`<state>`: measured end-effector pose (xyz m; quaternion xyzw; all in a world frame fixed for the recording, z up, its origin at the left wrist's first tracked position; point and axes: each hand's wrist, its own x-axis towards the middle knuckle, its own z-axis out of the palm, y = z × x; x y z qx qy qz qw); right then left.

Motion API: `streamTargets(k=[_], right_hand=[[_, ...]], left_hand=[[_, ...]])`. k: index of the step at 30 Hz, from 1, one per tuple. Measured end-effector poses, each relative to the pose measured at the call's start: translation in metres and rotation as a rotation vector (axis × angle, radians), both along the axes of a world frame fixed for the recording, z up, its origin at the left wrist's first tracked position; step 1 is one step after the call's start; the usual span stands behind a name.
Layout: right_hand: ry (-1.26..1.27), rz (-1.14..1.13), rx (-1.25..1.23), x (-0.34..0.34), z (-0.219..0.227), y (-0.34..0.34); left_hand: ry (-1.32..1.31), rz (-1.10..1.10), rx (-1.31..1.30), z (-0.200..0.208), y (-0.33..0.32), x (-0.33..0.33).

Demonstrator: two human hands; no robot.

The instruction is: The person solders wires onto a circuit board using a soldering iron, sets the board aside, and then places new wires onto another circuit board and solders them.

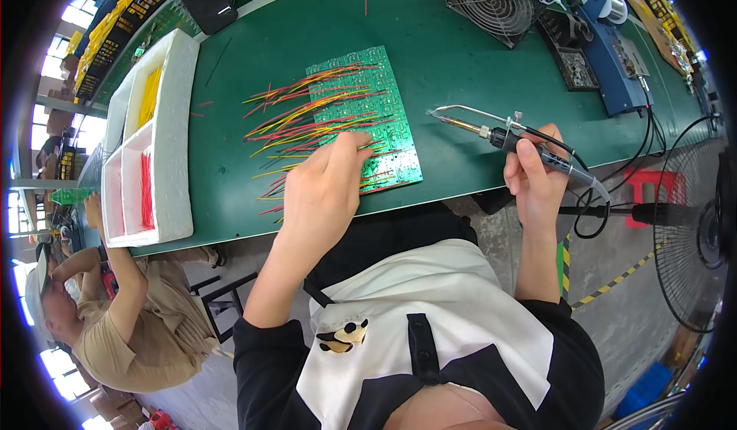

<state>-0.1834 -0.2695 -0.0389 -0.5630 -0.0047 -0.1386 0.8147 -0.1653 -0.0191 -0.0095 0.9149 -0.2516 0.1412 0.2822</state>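
A green circuit board point(395, 115) lies on the green bench mat, with rows of thin red, yellow and black wires point(288, 127) running off its left side. Over the board's near part, my left hand point(326, 180) is closed in a pinch among the wires, seemingly on one wire; the fingers partly cover it. My right hand point(535, 176) grips a soldering iron point(499, 136) with a thin metal feed tube along it. The iron's tip points left and stays apart from the board.
On the left stands a white foam box point(173, 138) with yellow and red wires in its compartments. A fan point(495, 0), a blue soldering station point(610, 54) and a solder spool point(606, 4) are at the back right. Another person point(130, 315) works at left; a floor fan point(695, 230) stands right.
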Motion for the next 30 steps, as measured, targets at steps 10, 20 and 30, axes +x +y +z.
streamTargets(k=[10, 20, 30], right_hand=[[0.104, 0.03, 0.033, -0.007, 0.003, 0.006], [0.111, -0.014, -0.038, -0.011, 0.003, 0.013], [0.082, -0.018, -0.013, -0.011, 0.001, 0.013]], left_hand=[[-0.08, -0.023, -0.051, -0.009, -0.006, 0.002], [-0.226, 0.077, -0.245, -0.018, -0.017, -0.005], [-0.143, 0.092, -0.216, -0.029, -0.016, -0.002]])
